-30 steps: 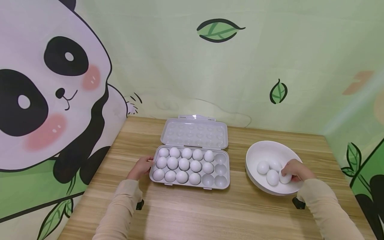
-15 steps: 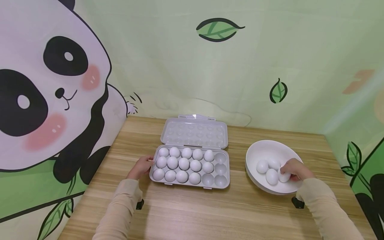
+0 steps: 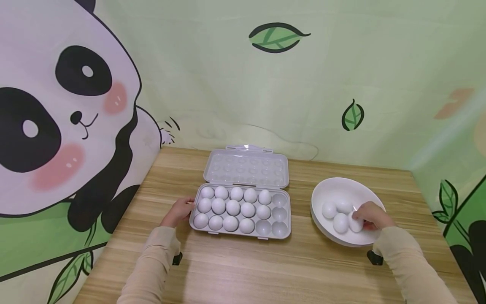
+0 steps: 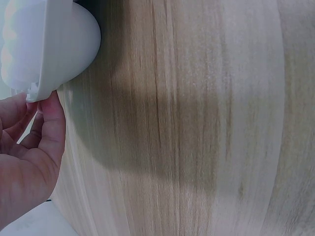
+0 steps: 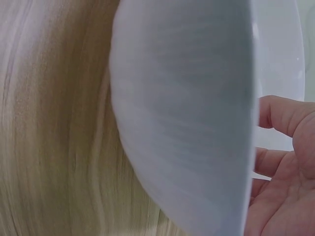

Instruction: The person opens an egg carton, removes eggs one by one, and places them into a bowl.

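Observation:
My left hand [image 3: 177, 212] pinches the left edge of a pale plastic egg box [image 3: 279, 229], which lies with its lid [image 3: 246, 169] folded back. In the left wrist view, the thumb and fingers of that hand [image 4: 34, 152] meet at the box rim [image 4: 49, 64]. White eggs [image 3: 233, 208] fill most of its cups; several at the right end hold none. My right hand [image 3: 373, 214] reaches into a white bowl [image 3: 330, 188] and grips an egg [image 3: 355, 223] there. Three other eggs [image 3: 340, 223] lie beside it. In the right wrist view, the bowl wall [image 5: 187, 113] hides the egg.
Both containers stand on a wood-grain table [image 3: 273, 270], the bowl to the right of the box. A green printed cloth [image 3: 212, 84] with a panda hangs behind the table and along its sides.
My right hand has shifted slightly left inside the bowl with its egg, and the other eggs there have moved left too. My left hand and the egg box have stayed in place.

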Demonstrator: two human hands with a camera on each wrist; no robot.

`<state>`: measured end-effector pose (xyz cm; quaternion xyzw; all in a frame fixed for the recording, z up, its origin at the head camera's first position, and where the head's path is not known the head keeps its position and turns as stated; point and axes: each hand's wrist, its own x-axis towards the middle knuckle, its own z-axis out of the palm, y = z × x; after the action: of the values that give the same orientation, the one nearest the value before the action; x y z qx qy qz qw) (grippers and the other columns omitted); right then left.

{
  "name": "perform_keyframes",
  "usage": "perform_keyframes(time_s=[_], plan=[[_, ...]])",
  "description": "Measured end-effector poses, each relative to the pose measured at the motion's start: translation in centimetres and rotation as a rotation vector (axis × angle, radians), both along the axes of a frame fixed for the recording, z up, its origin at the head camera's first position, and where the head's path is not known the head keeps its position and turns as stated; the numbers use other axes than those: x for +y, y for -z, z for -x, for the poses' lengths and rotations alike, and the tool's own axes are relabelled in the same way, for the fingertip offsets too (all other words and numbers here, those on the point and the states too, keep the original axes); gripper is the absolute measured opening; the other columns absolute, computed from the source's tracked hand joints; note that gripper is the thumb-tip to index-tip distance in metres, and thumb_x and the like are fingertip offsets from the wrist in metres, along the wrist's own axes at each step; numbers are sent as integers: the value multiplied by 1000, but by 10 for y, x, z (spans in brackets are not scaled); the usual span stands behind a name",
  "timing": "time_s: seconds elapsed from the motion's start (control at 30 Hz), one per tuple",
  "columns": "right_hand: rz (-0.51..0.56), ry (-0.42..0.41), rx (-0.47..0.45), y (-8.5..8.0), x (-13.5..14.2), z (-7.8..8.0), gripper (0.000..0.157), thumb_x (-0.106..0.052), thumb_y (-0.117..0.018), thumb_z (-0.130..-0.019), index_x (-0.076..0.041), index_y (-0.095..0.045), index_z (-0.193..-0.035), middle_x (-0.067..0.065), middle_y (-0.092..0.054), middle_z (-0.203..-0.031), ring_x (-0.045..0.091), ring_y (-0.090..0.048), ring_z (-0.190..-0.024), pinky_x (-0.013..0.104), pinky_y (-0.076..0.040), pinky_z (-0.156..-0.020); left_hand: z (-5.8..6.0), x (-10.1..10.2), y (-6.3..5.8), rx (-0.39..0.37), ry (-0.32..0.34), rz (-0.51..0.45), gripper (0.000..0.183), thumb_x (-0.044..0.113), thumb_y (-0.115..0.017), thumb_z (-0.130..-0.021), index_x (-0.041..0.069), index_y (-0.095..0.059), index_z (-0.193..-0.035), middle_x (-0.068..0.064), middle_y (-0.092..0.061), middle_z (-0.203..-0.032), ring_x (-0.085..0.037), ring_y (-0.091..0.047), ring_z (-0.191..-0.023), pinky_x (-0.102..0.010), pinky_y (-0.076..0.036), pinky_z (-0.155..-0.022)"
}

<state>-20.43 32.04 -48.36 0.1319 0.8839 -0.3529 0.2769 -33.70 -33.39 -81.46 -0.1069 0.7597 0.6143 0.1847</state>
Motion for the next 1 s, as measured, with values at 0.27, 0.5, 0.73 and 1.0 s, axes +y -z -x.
perform_keyframes(time_s=[0.27, 0.5, 0.73, 1.0], plan=[[11, 5, 20, 0, 0, 0, 13, -11, -53, -75, 1, -49, -76, 2, -45, -64, 15, -49, -58, 28, -46, -55, 2, -1, 5, 4, 7, 4, 30, 25, -53, -86, 11, -54, -113, -14, -58, -105, -26, -63, -80, -43, -52, -62], [-73, -20, 75, -6, 0, 7, 30, -18, -53, -79, 8, -48, -91, 7, -44, -71, 17, -48, -60, 27, -44, -52, 2, -2, 3, -2, 24, -13, 28, 28, -56, -84, 16, -56, -109, -12, -59, -103, -27, -63, -81, -42, -52, -63], [-73, -74, 163, -23, -21, 12, 37, -22, -52, -81, 8, -47, -102, 9, -47, -77, 18, -48, -66, 28, -44, -54, -47, 31, -96, 74, 74, 5, 32, 20, -49, -89, 3, -51, -116, -12, -59, -99, -22, -62, -78, -38, -52, -63], [-18, -191, 280, -41, -71, 19, 44, -19, -53, -83, 9, -45, -116, 22, -56, -97, 19, -53, -73, 31, -48, -60, -66, 45, -137, 131, 128, 2, 30, 22, -47, -90, 4, -54, -112, -8, -59, -91, -19, -59, -75, -36, -51, -58]])
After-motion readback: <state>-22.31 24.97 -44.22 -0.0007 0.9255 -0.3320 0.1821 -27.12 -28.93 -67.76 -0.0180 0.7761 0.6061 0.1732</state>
